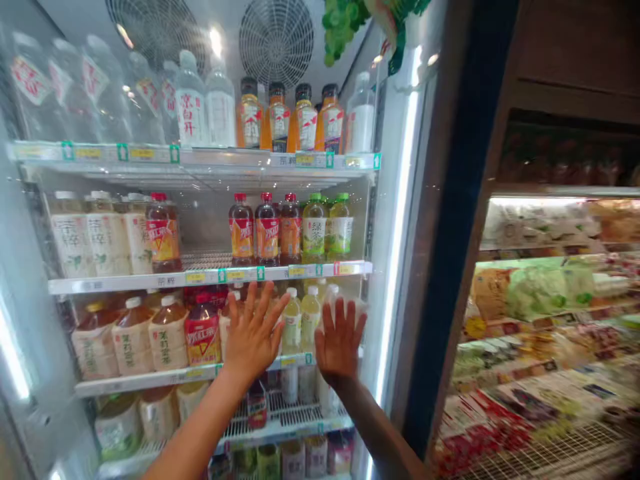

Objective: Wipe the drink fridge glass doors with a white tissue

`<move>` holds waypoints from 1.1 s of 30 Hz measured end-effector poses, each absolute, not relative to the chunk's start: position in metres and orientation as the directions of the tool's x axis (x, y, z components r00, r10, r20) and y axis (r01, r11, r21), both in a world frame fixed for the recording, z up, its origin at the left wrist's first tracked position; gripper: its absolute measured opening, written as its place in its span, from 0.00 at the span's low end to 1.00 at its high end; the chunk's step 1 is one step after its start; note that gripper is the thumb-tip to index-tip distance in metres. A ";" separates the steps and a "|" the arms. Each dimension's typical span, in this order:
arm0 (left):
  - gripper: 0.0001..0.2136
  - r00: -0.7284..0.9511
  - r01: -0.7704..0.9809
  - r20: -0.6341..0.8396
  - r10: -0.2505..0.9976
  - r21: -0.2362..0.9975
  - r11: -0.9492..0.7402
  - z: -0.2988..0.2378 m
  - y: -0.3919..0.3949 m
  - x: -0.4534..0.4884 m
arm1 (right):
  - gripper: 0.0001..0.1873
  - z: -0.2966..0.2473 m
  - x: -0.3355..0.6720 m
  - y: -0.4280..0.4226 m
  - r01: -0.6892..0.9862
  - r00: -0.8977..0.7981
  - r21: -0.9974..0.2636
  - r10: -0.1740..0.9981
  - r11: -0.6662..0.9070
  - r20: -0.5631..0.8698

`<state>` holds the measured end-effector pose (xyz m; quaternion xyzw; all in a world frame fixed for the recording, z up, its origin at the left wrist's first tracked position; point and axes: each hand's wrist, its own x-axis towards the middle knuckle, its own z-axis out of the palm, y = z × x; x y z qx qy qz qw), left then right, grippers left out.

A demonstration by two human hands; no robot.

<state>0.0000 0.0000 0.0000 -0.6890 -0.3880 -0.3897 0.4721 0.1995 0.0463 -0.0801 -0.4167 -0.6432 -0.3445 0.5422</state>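
Both of my hands are raised in front of a lit drinks cooler with bottles on its shelves. My left hand [255, 333] has its fingers spread and holds nothing. Behind it are the lower bottle row and the edge of a shelf [210, 275]. My right hand [339, 340], fingers also stretched upward, is empty beside pale yellow-green bottles [310, 313]. Whether either palm touches a glass door, I cannot tell. Above the hands stand red-capped iced tea bottles [267, 230] and green-capped green tea bottles [314, 230]. A large red-labelled bottle [203, 330] is left of my left hand.
Clear water bottles [193, 100] and orange drink bottles [305, 120] fill the top shelf. Two round fan grilles [276, 40] and hanging green grapes [341, 30] are above. A dark upright frame [450, 233] separates the cooler from shelves of packaged food [545, 293] at right.
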 end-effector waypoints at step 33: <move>0.36 -0.018 1.000 0.911 0.412 0.014 0.013 -0.124 -0.106 -0.291 | 0.40 -0.127 -0.107 -0.030 0.856 -0.171 0.013 0.259 0.516 0.951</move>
